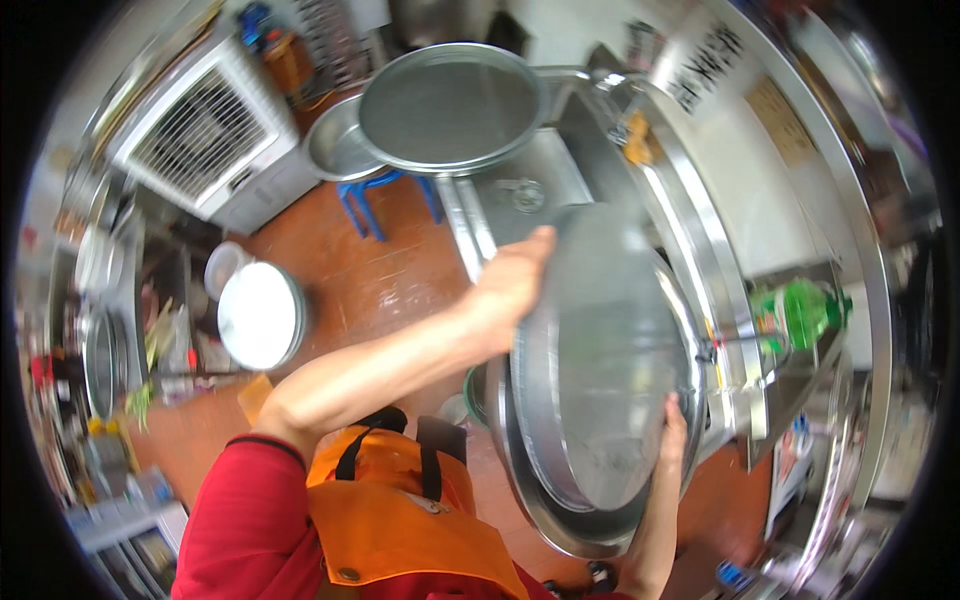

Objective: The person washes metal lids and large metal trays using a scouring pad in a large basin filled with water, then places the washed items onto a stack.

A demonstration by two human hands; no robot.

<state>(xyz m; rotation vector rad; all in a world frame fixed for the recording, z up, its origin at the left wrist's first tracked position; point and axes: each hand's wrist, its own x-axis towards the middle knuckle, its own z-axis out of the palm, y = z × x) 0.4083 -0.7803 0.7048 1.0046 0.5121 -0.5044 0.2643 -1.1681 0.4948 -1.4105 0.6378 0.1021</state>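
Note:
A large round metal tray with a raised rim (615, 352) is tilted on edge between my two hands, blurred by motion. My left hand (514, 285) grips its upper left rim, thumb pointing up. On the opposite side, my right hand (674, 431) holds the lower right rim, its fingers partly hidden. Beneath the tray lies a wide metal basin (559, 532), over the sink counter's near side. Beyond my left hand, another round metal tray (454, 109) rests across the corner of the stainless steel sink (577, 161).
A metal bowl (341, 142) sits on a blue plastic stool (364, 206). An air cooler (214, 139) stands at upper left, near a round white-topped container (259, 315) on the tiled floor. A green plastic bottle (802, 313) lies right of the sink.

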